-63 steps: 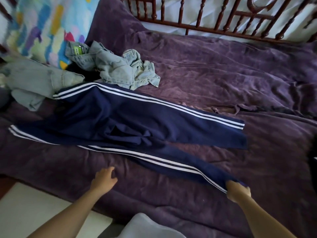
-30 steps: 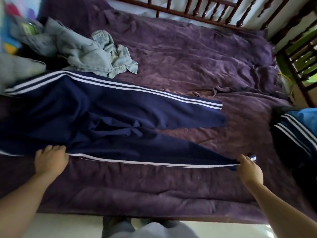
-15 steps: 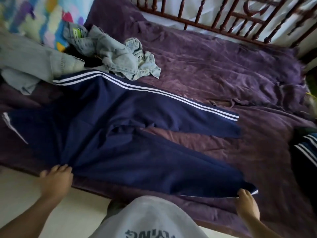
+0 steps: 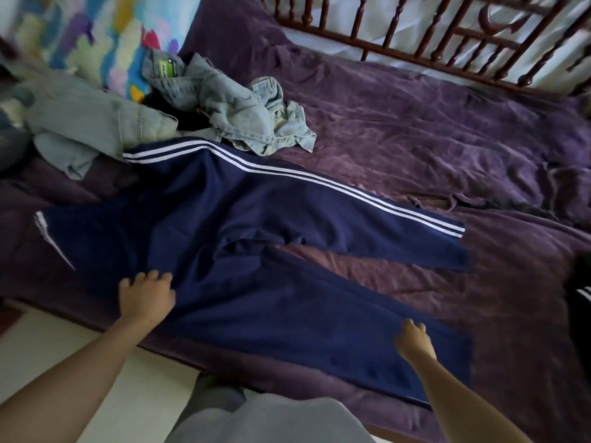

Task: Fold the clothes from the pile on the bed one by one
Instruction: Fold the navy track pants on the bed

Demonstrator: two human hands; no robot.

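Under left hand [image 4: 145, 297], right hand [image 4: 414, 342]: trousers [image 4: 256, 225].

The purple blanket [image 4: 447, 129] lies bare right of the jeans pile [image 4: 230, 103]; a dark garment [image 4: 580, 302], perhaps folded, bounds it.

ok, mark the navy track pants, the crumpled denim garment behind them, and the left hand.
navy track pants [image 4: 256, 212], head view, thigh of the far leg below the white stripes.
crumpled denim garment [image 4: 230, 113], head view, middle of the heap.
left hand [image 4: 147, 297], head view, back of the hand.

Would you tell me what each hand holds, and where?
Nothing gripped: left hand rests on the navy pants' seat, right hand on the near leg.
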